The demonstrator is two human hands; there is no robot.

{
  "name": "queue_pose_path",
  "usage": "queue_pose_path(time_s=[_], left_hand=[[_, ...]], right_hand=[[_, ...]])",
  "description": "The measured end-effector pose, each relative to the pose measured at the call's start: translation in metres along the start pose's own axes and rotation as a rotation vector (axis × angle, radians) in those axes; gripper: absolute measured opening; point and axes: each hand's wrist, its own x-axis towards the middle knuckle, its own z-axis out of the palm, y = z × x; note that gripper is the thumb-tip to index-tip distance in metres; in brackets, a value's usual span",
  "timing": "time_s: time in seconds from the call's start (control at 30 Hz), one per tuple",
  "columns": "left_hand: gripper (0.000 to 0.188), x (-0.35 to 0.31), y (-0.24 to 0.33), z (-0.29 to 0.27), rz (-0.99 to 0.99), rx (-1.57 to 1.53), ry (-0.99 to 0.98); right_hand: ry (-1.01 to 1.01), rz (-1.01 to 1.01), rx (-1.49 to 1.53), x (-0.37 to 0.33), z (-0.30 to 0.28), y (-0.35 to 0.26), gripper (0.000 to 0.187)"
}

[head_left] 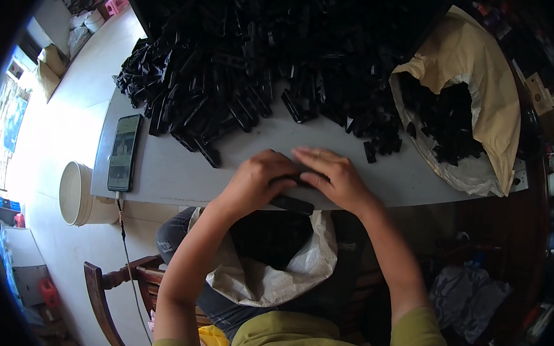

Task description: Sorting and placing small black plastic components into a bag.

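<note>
My left hand (pixel 261 179) is closed round a black plastic part (pixel 293 204) at the table's near edge. My right hand (pixel 335 174) meets it from the other side, its thumb and fingers about the dark piece between the hands. Most of what lies between the fingers is hidden, and the right fingertips are slightly blurred. Just below, on my lap, a white woven sack (pixel 284 287) hangs with its mouth wide and its inside dark. Beyond my hands a large heap of black plastic parts (pixel 234 93) covers the far side of the grey table (pixel 181 169).
A phone (pixel 124 154) with a charging cable lies at the table's left edge, beside a pale bucket (pixel 75 193). At the right, a tan sack (pixel 497 96) holds more black pieces. A wooden chair (pixel 111 310) stands at the lower left, and a pink stool (pixel 116 3) farther back.
</note>
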Motion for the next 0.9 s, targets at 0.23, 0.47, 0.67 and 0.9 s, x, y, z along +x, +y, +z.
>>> queue_pose_path(time_s=[0.23,0.47,0.67,0.9], left_hand=[[0.033,0.059,-0.009,0.002,-0.058,0.348,0.293],[0.029,0.045,-0.009,0.01,-0.189,0.246,0.2],[0.029,0.008,0.002,0.004,-0.253,0.028,0.296],[0.025,-0.002,0.004,0.007,-0.274,-0.04,0.282]], right_hand=[[0.277,0.06,-0.581,0.05,0.005,0.026,0.027],[0.214,0.103,-0.601,0.025,0.003,0.011,0.03],[0.382,0.043,-0.357,-0.004,-0.006,0.004,0.024],[0.265,0.524,0.663,-0.017,0.0,-0.001,0.038]])
